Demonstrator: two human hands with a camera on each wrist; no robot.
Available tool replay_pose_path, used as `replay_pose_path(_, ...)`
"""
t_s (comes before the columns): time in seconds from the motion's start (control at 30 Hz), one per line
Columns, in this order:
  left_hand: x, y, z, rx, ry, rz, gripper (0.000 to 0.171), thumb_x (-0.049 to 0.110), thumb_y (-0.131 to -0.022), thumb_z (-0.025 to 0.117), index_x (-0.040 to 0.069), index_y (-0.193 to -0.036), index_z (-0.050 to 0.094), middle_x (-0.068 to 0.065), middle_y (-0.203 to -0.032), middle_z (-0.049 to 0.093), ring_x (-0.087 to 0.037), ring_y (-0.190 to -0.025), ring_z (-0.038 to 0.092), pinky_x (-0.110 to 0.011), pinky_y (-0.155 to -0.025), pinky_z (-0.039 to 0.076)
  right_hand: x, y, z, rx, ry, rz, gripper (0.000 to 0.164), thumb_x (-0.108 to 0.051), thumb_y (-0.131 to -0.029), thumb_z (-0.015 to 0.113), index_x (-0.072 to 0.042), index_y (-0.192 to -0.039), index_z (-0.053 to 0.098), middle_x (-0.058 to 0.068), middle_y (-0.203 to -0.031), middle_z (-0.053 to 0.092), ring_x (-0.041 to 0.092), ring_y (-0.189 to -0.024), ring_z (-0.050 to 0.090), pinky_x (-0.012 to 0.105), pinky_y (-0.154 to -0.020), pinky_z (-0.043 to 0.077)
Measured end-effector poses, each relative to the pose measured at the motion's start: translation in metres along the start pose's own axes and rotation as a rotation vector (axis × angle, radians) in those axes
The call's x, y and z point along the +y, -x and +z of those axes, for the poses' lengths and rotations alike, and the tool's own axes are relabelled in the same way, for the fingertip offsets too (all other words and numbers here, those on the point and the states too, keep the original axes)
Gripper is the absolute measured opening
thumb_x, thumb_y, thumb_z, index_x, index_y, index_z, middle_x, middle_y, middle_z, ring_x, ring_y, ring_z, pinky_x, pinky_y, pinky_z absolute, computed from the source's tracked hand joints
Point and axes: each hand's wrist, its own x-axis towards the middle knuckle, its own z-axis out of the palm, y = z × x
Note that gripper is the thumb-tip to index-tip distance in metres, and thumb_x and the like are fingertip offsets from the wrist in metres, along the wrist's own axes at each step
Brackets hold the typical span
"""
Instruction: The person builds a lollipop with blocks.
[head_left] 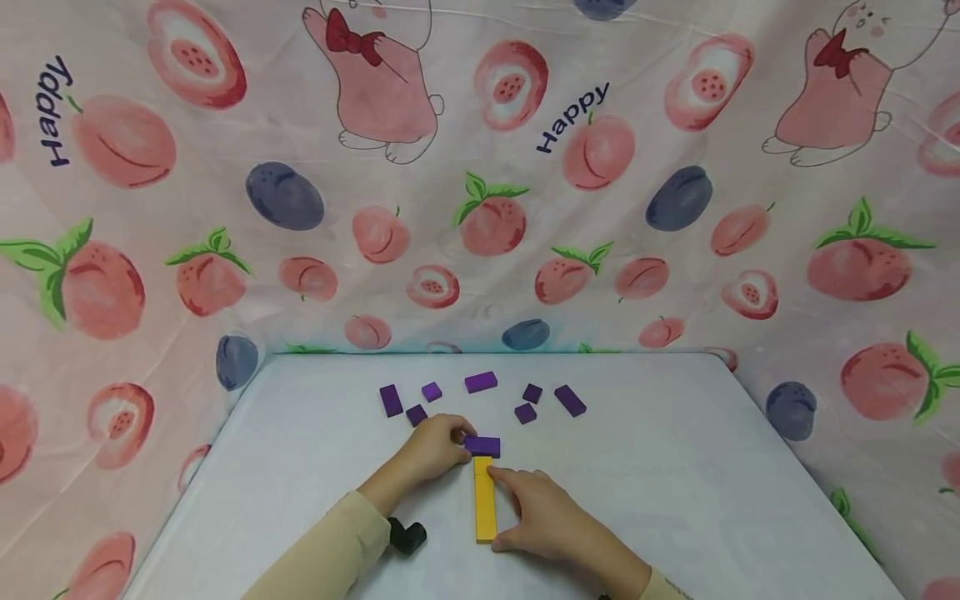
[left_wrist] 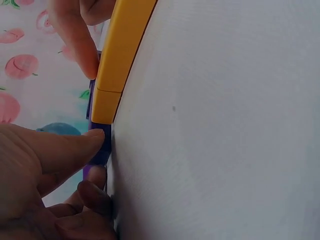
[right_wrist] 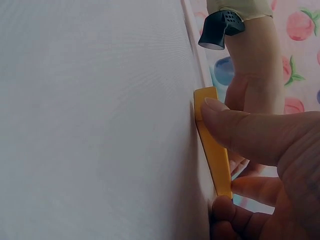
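Observation:
In the head view my left hand pinches the left end of a purple rectangular block between thumb and finger. Just below that block runs an upright row of yellow blocks, with a seam near its far end. The left wrist view has the yellow row meeting the purple block end-on, close to my left thumb. My right hand holds the yellow row along its right side, index finger near the seam and thumb at the near corner. The right wrist view shows this thumb against the yellow piece.
Behind the hands lie several loose purple pieces, among them a long block, another at the left, one at the right and small cubes. A black wrist camera sits at the left sleeve. Fruit-print cloth surrounds the white table.

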Motion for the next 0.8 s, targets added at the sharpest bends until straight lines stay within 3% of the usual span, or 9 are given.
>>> replay_pose_path(0.3,0.0009,0.001,-0.0029,-0.006,-0.003,-0.004,0.014,0.014,-0.104,0.069,0.017,-0.111,0.081,0.001,-0.098,0.073,-0.018,-0.093,0.062,-0.046,-0.095,0.058,-0.0027,0.0004,-0.0013,0.004,-0.005,0.008,0.102,-0.052,-0.072,0.098,-0.024,-0.159,0.053,-0.012,-0.091,0.057,0.014,-0.097,0.049,0.034,-0.082,0.044)
replay_pose_path(0.8,-0.0001,0.0024,0.0008,0.014,-0.012,0.005,0.014,0.011,-0.103,0.07,0.018,-0.108,0.081,0.003,-0.094,0.072,-0.017,-0.093,0.062,-0.045,-0.095,0.057,-0.0019,0.0004,0.0006,-0.002,-0.01,0.016,0.102,-0.052,-0.072,0.098,-0.025,-0.159,0.053,-0.01,-0.088,0.056,0.013,-0.095,0.049,0.033,-0.08,0.043)
